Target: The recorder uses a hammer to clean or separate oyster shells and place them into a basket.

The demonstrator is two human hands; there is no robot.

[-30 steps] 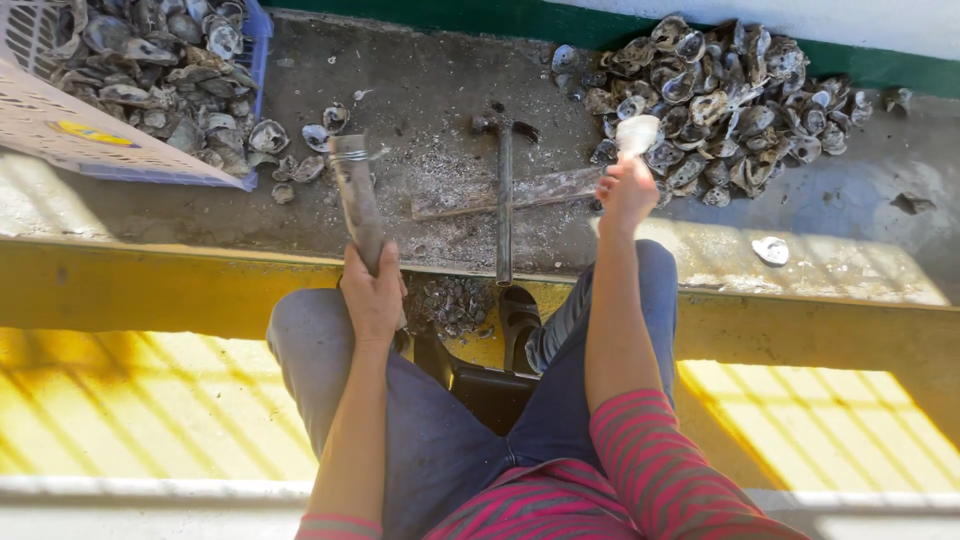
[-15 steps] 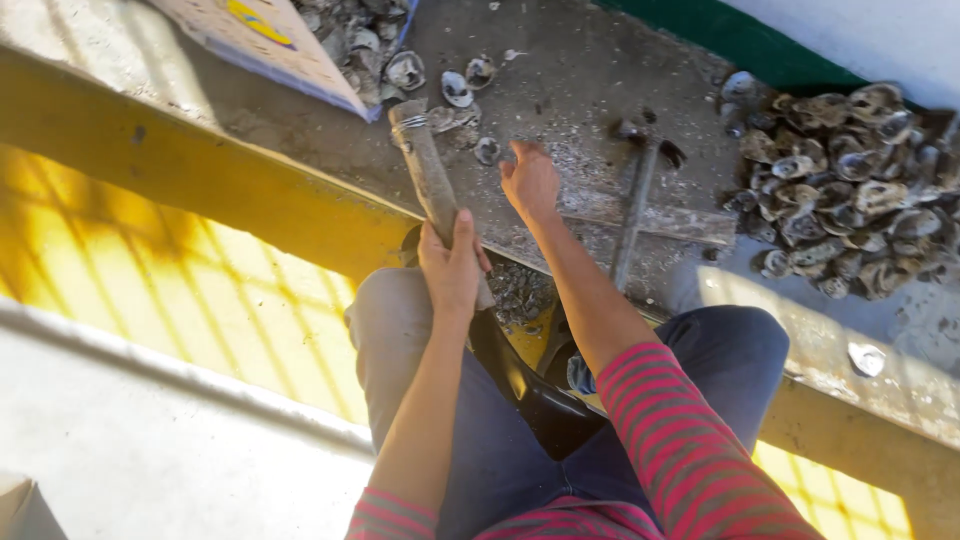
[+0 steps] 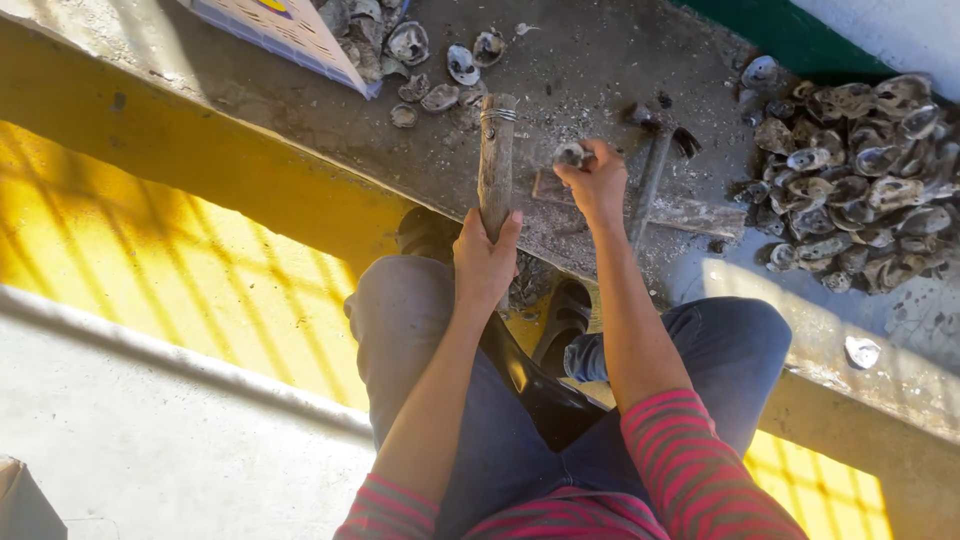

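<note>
The person sits at a low concrete bench [image 3: 300,110], knees up against its edge. The left hand [image 3: 485,262] is wrapped tight round the bottom of a wooden club [image 3: 495,160], which stands nearly upright, its wire-bound head up over the bench. The right hand [image 3: 597,180] pinches a single oyster [image 3: 570,153] between its fingertips and presses it down on a wooden block [image 3: 680,210] lying flat on the bench, just right of the club.

A metal bar [image 3: 648,185] crosses the block just right of that hand. Well right of the block sits a heap of shells [image 3: 860,180]; up and left of the club are loose open shells [image 3: 440,60] spilling from a tipped crate [image 3: 290,35]. One pale shell [image 3: 862,351] lies alone near the bench edge, below the heap.

To my eye this is the set-up for a blow: oyster seated, club raised. The strike would need the oyster held steady on the block with fingertips kept clear of where the club lands.
</note>
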